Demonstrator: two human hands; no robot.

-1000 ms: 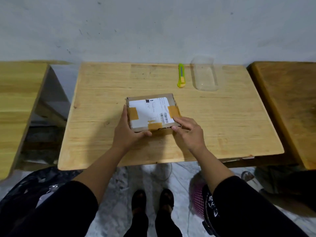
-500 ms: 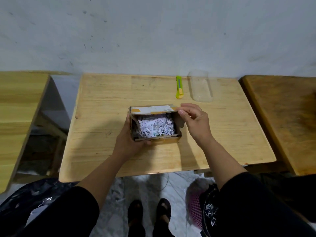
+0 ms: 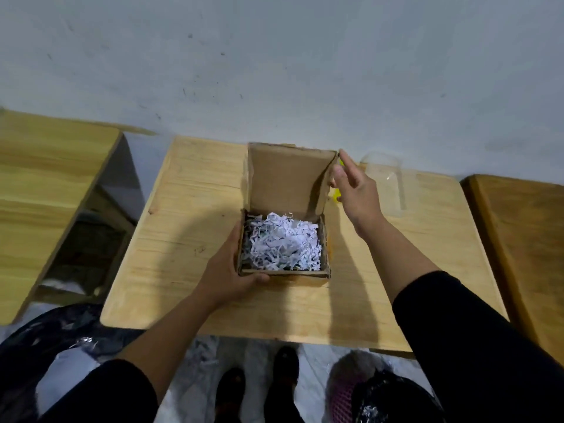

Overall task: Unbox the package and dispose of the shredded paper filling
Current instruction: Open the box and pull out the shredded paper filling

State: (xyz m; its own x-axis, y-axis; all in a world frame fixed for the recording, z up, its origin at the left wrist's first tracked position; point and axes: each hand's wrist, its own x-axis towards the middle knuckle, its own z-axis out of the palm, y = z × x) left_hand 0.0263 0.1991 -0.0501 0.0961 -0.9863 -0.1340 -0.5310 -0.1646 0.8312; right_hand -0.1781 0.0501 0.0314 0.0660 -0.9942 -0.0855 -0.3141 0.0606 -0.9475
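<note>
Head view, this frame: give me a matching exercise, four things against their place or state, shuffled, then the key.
Things:
1. cardboard lid
2. shredded paper
3. left hand
4. clear plastic container

Places or states:
A. grips the box's near left corner
B. stands raised and open
C. rests on the table near the wall, right of the box
D. fills the box

Pairs: 1-B, 2-D, 3-A, 4-C
</note>
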